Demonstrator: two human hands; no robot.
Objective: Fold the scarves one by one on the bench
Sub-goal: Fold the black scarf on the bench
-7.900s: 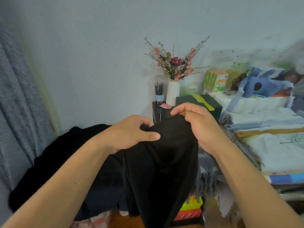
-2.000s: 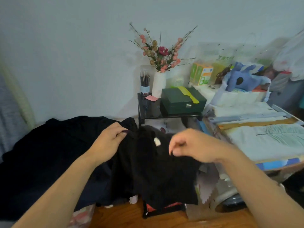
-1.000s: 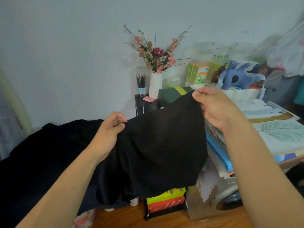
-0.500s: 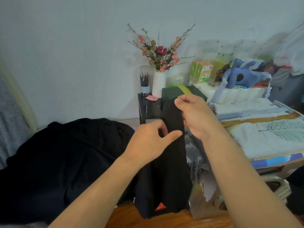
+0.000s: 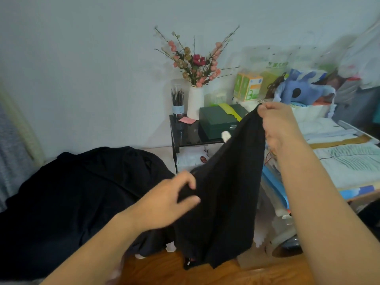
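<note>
**Two hands hold a black scarf in the air**

The right hand (image 5: 277, 124) pinches the top corner of a black scarf (image 5: 224, 186), fingers clamped on the cloth. Lower and to the left, the left hand (image 5: 168, 204) grips the scarf's edge between thumb and curled fingers. More dark cloth (image 5: 67, 194) lies heaped at left. A white vase of flowers (image 5: 195, 101) stands far behind.

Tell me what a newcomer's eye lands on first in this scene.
First, the black scarf held up in mid-frame: the right hand pinches its top corner high, while the left hand grips its edge lower down. Next, the white vase of pink and red flowers on the small black stand against the wall. A heap of dark cloth spreads out at the left.
</note>
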